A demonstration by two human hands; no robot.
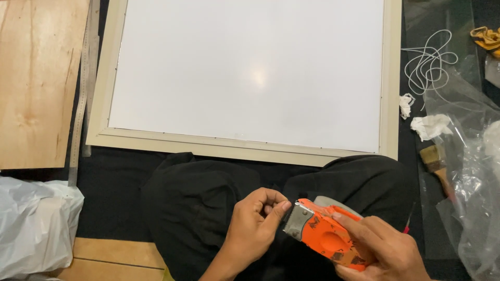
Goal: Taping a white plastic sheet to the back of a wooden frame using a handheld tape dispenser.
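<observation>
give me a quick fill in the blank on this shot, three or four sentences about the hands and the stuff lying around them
1. The right hand grips a tape dispenser whose body is ____ in colour.
2. The left hand has its fingertips at the dispenser's toothed metal ____.
3. Ahead of the knees lies a cream frame around a plain ____ panel.
4. A loose white cord lies to the ____ of the frame.

Missing words: orange; blade; white; right

Orange tape dispenser [325, 237], lap-level, toothed blade leftward
</observation>
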